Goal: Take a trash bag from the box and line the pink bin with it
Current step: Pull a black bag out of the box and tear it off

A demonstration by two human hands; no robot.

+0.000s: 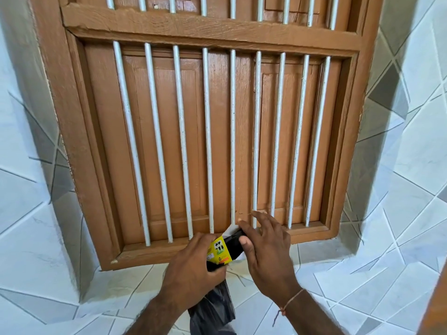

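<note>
My left hand [193, 262] grips a small yellow trash-bag box [220, 250] in front of the window sill. A loose black trash bag [212, 310] hangs down from under that same hand. The box's far end is open, with a white flap [231, 229] sticking up and a black roll of bags [234, 241] showing in the opening. My right hand [266, 257] is at that open end, thumb and forefinger pinched on the black roll, the other fingers spread. The pink bin is not in view.
A brown wooden shuttered window [217, 131] with white vertical bars fills the wall straight ahead. Its tiled sill [314, 267] lies just below the hands. White and grey patterned tiles [29, 213] cover the walls on both sides.
</note>
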